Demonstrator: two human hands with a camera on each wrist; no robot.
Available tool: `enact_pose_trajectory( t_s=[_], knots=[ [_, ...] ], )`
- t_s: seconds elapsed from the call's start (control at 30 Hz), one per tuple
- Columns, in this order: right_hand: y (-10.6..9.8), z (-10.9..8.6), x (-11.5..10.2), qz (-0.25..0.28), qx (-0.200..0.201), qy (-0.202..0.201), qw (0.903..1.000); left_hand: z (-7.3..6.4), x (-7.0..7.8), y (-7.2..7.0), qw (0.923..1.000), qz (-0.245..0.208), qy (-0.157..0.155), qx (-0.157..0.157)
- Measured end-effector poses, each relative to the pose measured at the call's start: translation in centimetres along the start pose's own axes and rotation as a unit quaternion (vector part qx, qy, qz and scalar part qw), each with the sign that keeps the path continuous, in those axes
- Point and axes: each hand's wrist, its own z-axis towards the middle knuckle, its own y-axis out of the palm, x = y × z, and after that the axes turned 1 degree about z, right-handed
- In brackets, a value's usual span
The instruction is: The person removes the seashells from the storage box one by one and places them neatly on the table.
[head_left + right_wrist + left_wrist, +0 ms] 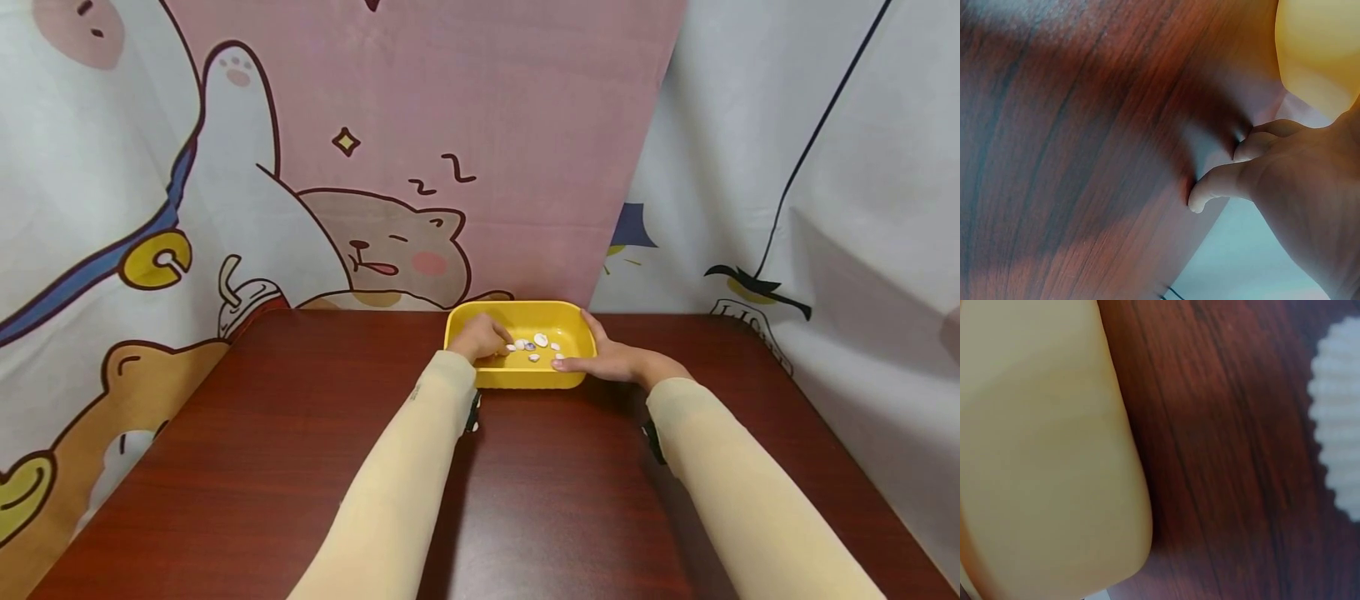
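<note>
Several white seashells lie in a yellow plastic tray near the table's far edge. Inside its left end, my left hand reaches down with bent fingers, the fingertips right at a small shell; I cannot tell whether they pinch it. My right hand grips the tray's right end, thumb over the near rim and a finger along the end wall. In the right wrist view, other fingers of this hand point down to the table outside the tray. The left wrist view does not show the left hand.
Dark reddish wood tabletop stretches around the tray. Directly behind it hangs a cartoon-printed cloth, with more white cloth along the right side. A ribbed white edge shows at the right of the left wrist view.
</note>
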Motion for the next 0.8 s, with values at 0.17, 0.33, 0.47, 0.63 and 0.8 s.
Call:
enact_pose_trajectory(
  t_s=[0.17, 0.33, 0.47, 0.63, 0.8],
  knots=[
    [-0.03, -0.29, -0.12, -0.002, 0.000, -0.003, 1.0000, 0.08, -0.01, 0.04, 0.9999, 0.000, -0.005, 0.011],
    [-0.01, -0.41, -0.27, 0.001, 0.000, -0.003, 1.0000, -0.04, -0.07, 0.00, 0.9997, -0.002, -0.007, 0.022],
    [0.03, -0.24, -0.18, 0.001, 0.001, -0.001, 1.0000, -0.13, -0.02, -0.07, 0.9997, -0.005, -0.007, 0.022],
    [0.06, -0.08, -0.12, -0.001, -0.001, 0.004, 1.0000, -0.20, 0.08, -0.06, 0.9997, -0.015, -0.006, 0.017],
    [0.05, -0.10, -0.12, 0.000, -0.003, 0.007, 1.0000, -0.22, 0.09, -0.02, 0.9996, -0.017, -0.007, 0.019]
  ],
)
